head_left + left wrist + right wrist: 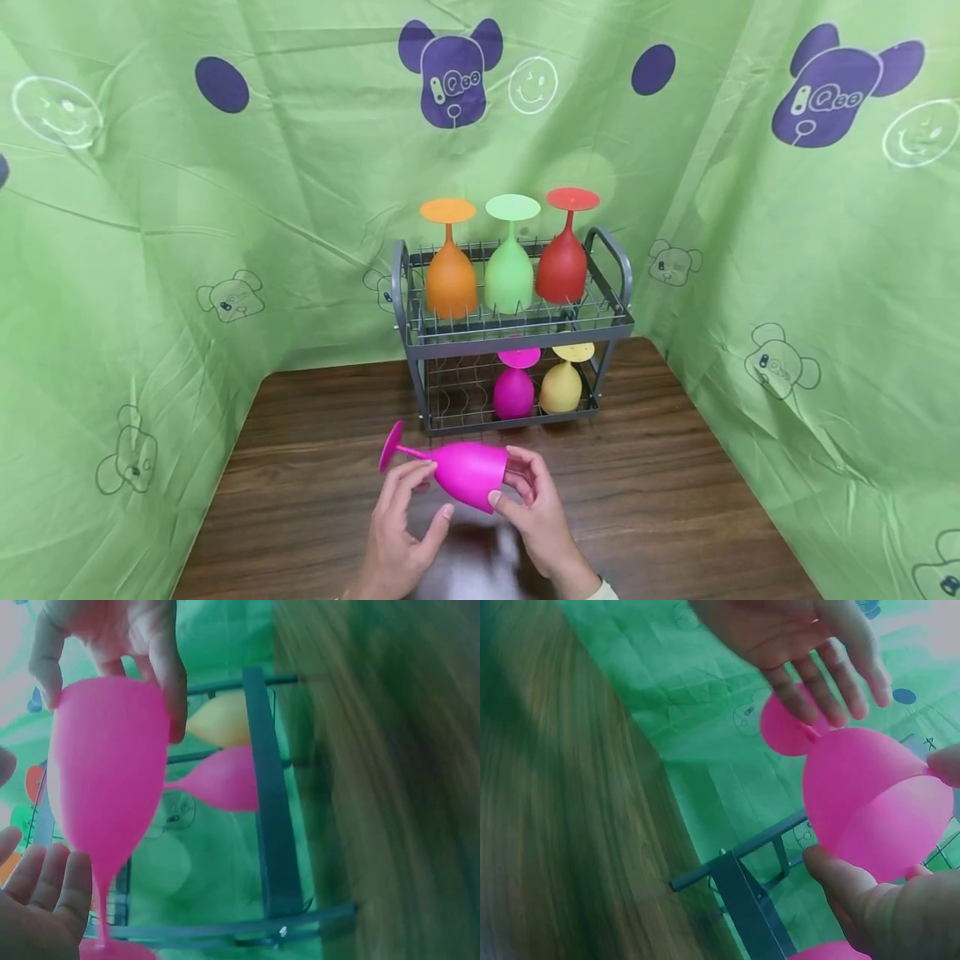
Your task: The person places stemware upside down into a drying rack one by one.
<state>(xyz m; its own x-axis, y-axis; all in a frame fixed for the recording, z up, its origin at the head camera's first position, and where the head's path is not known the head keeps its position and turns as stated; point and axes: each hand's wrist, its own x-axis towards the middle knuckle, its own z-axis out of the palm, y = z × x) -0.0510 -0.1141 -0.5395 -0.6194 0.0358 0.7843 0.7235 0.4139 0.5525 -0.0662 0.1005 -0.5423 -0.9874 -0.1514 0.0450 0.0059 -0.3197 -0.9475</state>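
A bright pink wine goblet [468, 473] lies sideways in the air above the table, its foot to the left and its mouth to the right. My right hand [542, 512] pinches the bowl at the rim, thumb on the near side and fingers on the far side. Close to the stem, my left hand [401, 525] has its fingers extended and its thumb apart, fingertips right at the base of the bowl. In the right wrist view the left hand [810, 652] shows loose, straight fingers beside the goblet [870, 802].
Behind the hands stands a dark two-tier rack [517, 340]. Orange [452, 279], green [510, 275] and red goblets [562, 265] stand upside down on top. Below are a magenta goblet [514, 393] and a yellow goblet [561, 387]. Green cloth [315, 192] surrounds the wooden table [300, 500].
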